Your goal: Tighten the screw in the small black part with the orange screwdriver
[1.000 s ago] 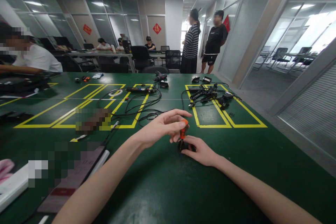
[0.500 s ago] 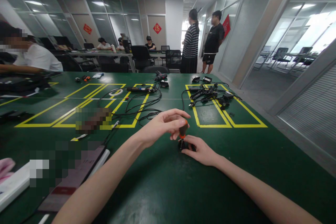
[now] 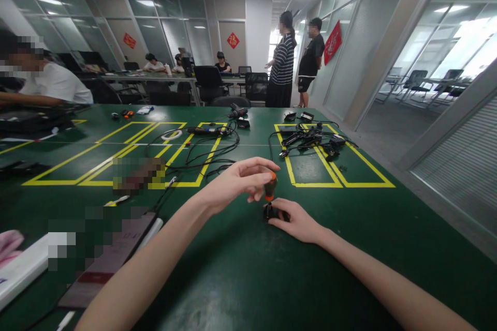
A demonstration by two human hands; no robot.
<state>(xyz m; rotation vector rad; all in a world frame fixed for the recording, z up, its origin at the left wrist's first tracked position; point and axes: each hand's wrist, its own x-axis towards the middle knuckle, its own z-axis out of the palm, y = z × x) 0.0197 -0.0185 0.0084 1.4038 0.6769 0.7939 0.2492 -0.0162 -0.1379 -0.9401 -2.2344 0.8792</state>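
Note:
My left hand (image 3: 248, 181) is closed around the upper end of a short screwdriver (image 3: 271, 189) with a dark and orange handle. The screwdriver stands nearly upright, its shaft pointing down at a small black part (image 3: 267, 212) on the green table (image 3: 217, 279). From the right, my right hand (image 3: 297, 221) holds that black part against the tabletop, thumb on the near side and fingers over the far side. My fingers cover much of the part, so its exact kind cannot be made out. Whether the tip sits in a screw is too small to tell.
Black cables and adapters (image 3: 306, 137) lie in a heap at the back right. More cable (image 3: 233, 139) loops across the middle near a power drill (image 3: 236, 111). A tablet-like device (image 3: 97, 274) rests at the left. A person in white (image 3: 66, 83) sits at the left edge.
Both hands keep their places, the left still on the screwdriver handle with a very slight shift. In the background, the two standing people have changed posture a little.

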